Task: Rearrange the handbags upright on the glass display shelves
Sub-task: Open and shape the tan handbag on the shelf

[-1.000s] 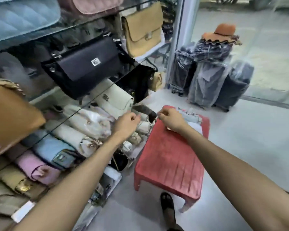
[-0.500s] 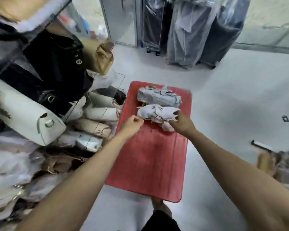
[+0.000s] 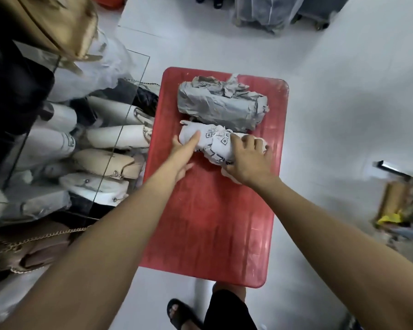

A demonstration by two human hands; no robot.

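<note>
arms: both forearms bare, no sleeves, watch or rings in view | left hand [image 3: 181, 153], right hand [image 3: 246, 160]: ungloved | legs: black shorts [image 3: 229, 310] | foot: black open-toed sandal [image 3: 179, 315]

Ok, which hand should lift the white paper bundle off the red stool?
Right, probably. The right hand lies over the white bundle with fingers curled on its top, while the left hand only touches its left end with straight fingers. The bundle lies on the red stool.

Head camera looks steeply down, close above a red stool [image 3: 210, 210].
</note>
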